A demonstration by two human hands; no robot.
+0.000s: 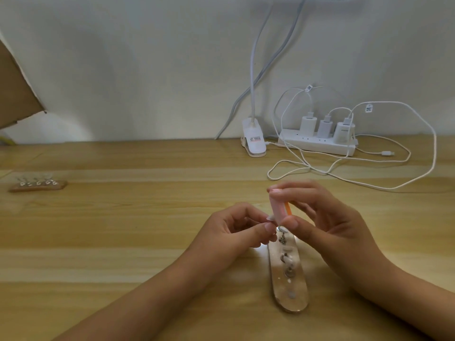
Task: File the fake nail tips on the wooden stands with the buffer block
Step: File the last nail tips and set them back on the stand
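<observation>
Nearest stand (290,291) is laid lengthwise on the table (123,242) between both forearms. Roughly four metal holders are counted on it; its far end is hidden by the fingers. Second stand (38,186) is set well apart at far left; about five tips are carried, too blurred to confirm. One pink buffer block (277,207) is held upright in right hand (330,217), thumb and fingers curled round it. One nail tip (270,218) is pinched by left hand (234,227), touching the block's lower end. Behind: one power strip (317,145), three chargers (325,127), one clip lamp (254,141), cardboard (17,94).
</observation>
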